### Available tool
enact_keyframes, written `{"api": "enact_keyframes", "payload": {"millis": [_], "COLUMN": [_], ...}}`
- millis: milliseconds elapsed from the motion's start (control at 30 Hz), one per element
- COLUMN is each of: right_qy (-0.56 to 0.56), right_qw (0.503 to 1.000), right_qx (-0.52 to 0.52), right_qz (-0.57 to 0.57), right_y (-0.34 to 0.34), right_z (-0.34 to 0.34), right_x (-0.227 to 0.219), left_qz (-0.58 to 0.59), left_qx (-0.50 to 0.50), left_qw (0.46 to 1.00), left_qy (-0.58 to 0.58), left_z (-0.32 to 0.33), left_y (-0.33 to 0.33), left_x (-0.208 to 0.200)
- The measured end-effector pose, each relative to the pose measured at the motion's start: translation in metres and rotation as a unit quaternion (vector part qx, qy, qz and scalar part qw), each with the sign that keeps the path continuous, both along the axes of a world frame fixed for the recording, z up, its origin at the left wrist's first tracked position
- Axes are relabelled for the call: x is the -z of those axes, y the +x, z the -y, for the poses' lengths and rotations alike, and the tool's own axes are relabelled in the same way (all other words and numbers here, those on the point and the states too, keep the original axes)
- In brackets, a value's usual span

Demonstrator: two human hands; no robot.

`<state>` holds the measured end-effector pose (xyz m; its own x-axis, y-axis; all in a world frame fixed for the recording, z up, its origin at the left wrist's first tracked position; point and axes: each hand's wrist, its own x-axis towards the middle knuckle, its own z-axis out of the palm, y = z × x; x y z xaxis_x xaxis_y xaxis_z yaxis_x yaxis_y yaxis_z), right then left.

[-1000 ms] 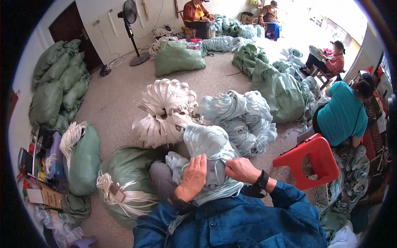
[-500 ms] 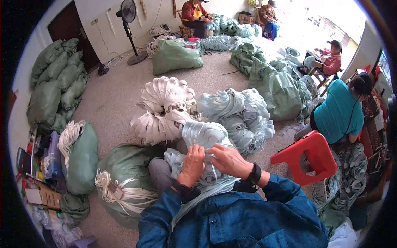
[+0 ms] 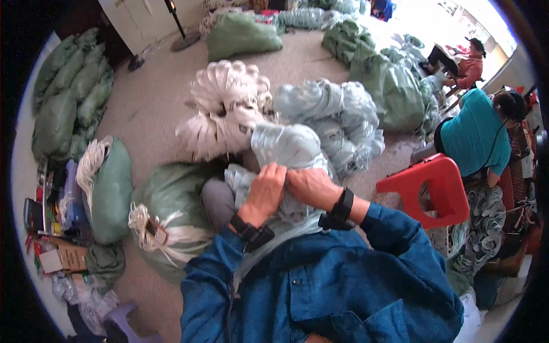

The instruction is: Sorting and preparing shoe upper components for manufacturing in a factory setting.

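Note:
In my lap lies a pale grey-blue shoe upper (image 3: 294,212), below a fanned stack of matching uppers (image 3: 289,143). My left hand (image 3: 265,191) and my right hand (image 3: 313,187) meet over this upper, fingers closed in a pinch on its edge. Their fingertips nearly touch and partly hide what is between them; whether a lace is there too, I cannot tell. Pale laces (image 3: 266,248) trail across my lap under my wrists. On the green sack (image 3: 166,200) by my left knee rests a bundle of white laces (image 3: 171,237) with a small brown block.
Ahead on the floor stand cream uppers (image 3: 226,108) in rings and pale blue bundles (image 3: 337,123). A red plastic stool (image 3: 449,188) is at my right, beside a person in teal (image 3: 474,137). Green sacks (image 3: 57,114) are piled at the left wall.
The whole view has tilted downward, so the room sits higher in the picture. My hands stay together over the upper; the right hand's fingers are curled in more.

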<state>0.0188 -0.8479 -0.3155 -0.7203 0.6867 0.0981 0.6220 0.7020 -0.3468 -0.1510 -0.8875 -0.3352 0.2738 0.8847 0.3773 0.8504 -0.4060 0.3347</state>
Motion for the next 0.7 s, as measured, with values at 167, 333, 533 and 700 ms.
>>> {"api": "enact_keyframes", "payload": {"millis": [167, 333, 533, 700], "right_qy": [-0.039, -0.018, 0.009, 0.004], "right_qw": [0.999, 1.000, 0.999, 0.999], "right_qx": [0.001, -0.004, 0.012, 0.010], "right_qz": [0.021, -0.018, -0.033, 0.039], "right_y": [0.009, 0.008, 0.009, 0.004], "right_z": [-0.004, 0.000, -0.002, -0.005], "right_x": [-0.002, -0.006, -0.005, -0.003], "left_qz": [0.049, 0.068, 0.206, 0.238], "left_qx": [0.000, 0.005, -0.003, -0.012], "left_qw": [0.999, 0.996, 0.973, 0.962], "left_qy": [-0.017, -0.049, -0.106, -0.131], "left_z": [-0.002, -0.002, -0.007, -0.008], "left_y": [0.006, 0.001, 0.003, 0.001], "left_x": [-0.010, -0.007, -0.015, -0.015]}}
